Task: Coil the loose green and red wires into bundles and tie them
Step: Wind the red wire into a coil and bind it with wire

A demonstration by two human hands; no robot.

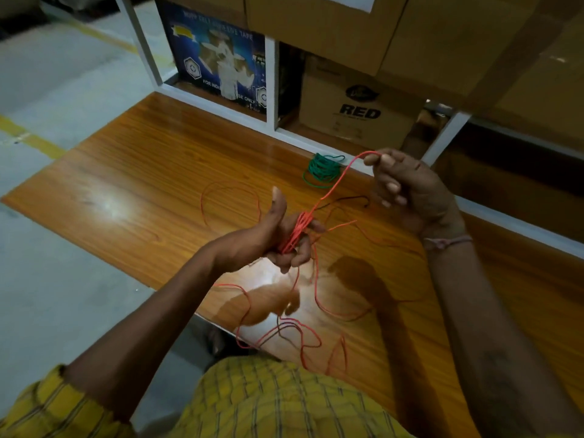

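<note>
Red wire [328, 191] runs taut through the air between the person's two hands above the wooden worktop [151, 172]. The left hand [281, 238] is held over the middle of the worktop with its thumb pointing up and its fingers [300, 251] curled round several gathered turns of the red wire, gripping them as a small bundle. From that bundle a single strand climbs toward the far right, where the right hand [407, 191] pinches it between thumb and forefinger, the strand arching over the fingertips; the other fingers of that hand are loosely bent. A thin band [448, 241] circles the right wrist.

The rest of the red wire is loose: one wide loop lies on the worktop just left of the left hand, and tangled loops hang below the hands, spreading across the near edge of the worktop and over it toward the person's yellow checked shirt [278, 403]. A thin dark strand [347, 199] lies on the worktop between the two hands.

Green wire [322, 169] sits as a coiled bundle near the far edge of the worktop, just left of the right hand and apart from the red wire's loose loops.

Behind the far edge stands a white-framed shelf [271, 80] holding a blue printed box [218, 58] and a brown carton [357, 105] marked RED.
</note>
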